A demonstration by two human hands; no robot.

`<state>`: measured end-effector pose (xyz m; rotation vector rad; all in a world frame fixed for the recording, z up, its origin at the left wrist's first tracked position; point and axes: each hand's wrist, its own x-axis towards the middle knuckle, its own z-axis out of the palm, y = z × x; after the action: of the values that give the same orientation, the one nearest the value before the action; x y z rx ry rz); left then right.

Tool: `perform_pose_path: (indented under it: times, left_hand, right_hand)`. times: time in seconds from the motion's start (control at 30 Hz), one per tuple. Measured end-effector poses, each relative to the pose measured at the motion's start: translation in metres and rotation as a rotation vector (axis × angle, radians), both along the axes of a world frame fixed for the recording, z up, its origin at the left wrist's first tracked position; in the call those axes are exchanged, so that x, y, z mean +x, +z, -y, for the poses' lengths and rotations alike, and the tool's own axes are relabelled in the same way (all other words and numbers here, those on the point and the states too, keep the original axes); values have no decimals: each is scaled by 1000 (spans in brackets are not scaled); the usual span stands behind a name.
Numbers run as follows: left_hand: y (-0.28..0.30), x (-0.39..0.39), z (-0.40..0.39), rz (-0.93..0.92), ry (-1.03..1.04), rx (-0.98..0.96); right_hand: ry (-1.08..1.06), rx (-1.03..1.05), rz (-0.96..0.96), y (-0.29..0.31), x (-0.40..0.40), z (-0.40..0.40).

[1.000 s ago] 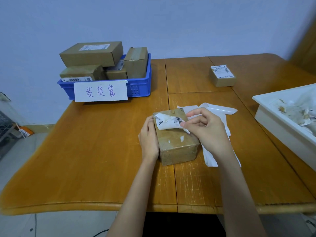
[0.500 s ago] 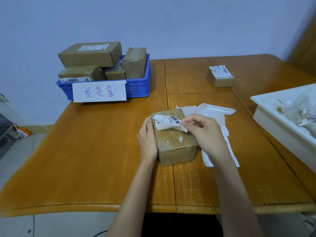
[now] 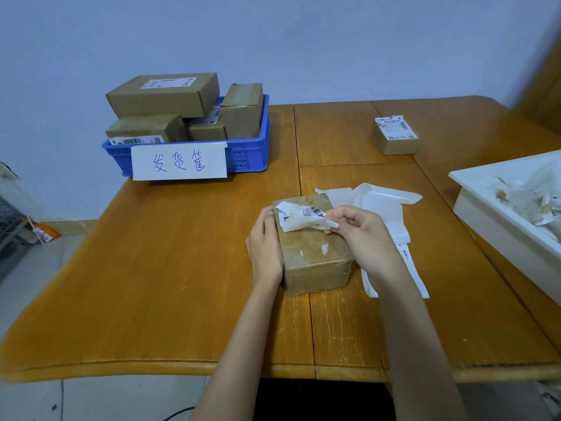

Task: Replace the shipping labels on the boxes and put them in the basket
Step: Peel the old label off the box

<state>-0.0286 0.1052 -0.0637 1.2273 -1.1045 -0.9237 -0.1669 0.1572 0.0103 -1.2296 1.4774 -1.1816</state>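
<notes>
A taped brown box (image 3: 315,256) lies on the wooden table (image 3: 170,268) in front of me. My left hand (image 3: 264,247) rests flat against the box's left side, fingers straight. My right hand (image 3: 361,238) pinches the half-peeled white shipping label (image 3: 300,215), which curls up off the far end of the box's top. Small white label scraps stick to the top. A blue basket (image 3: 243,153) with a handwritten sign stands at the back left and holds several boxes. One small labelled box (image 3: 394,136) sits at the back right.
White label backing sheets (image 3: 382,208) lie on the table right of the box, partly under my right arm. A white bin (image 3: 498,226) with torn label scraps stands at the right edge. Floor clutter shows at far left.
My right hand has pulled the label a little further off the box top toward the far left end. My left hand has stayed against the box's side.
</notes>
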Motion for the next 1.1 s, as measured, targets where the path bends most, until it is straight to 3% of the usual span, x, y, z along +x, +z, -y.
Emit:
perform_pose_path:
  times: [0.27, 0.5, 0.63, 0.77, 0.97, 1.1]
  left_hand:
    - [1, 0, 0, 7, 1, -2]
    - [-1, 0, 1, 60, 12, 13]
    - [1, 0, 0, 55, 13, 3]
    - [2, 0, -2, 35, 2, -8]
    - [5, 0, -5, -15, 8, -4]
    - [4, 0, -5, 0, -1, 2]
  right_hand:
    - [2, 31, 9, 1, 0, 2]
    - [-141, -128, -44, -6, 10, -4]
    - [-105, -144, -110, -1, 7, -3]
    - [-39, -59, -51, 7, 2, 0]
    - [172, -7, -341, 30, 0, 17]
    - [176, 21, -395, 31, 8, 30]
